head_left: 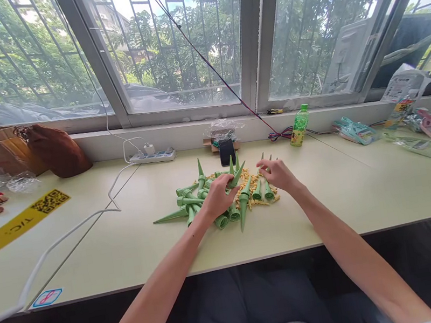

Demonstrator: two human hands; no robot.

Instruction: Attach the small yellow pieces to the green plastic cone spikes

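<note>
Green plastic cones (245, 200) with threaded collars lie in a heap at the middle of the table, some upright, others on their sides. Small yellow pieces (248, 178) are scattered among them and to their right. Above the heap, my left hand (221, 196) has its fingers curled round a green cone (237, 175) that tilts up to the right. My right hand (277, 173) is at the heap's right side, fingers bent by the tips of some upright cones; whether it grips one is too small to tell.
A black phone (228, 152) leans behind the heap, near a power strip (153, 156) and a green bottle (299, 126). A white cable (74, 226) crosses the left side. Plastic packets (356, 131) lie at right; a brown pouch (59, 151) stands at left.
</note>
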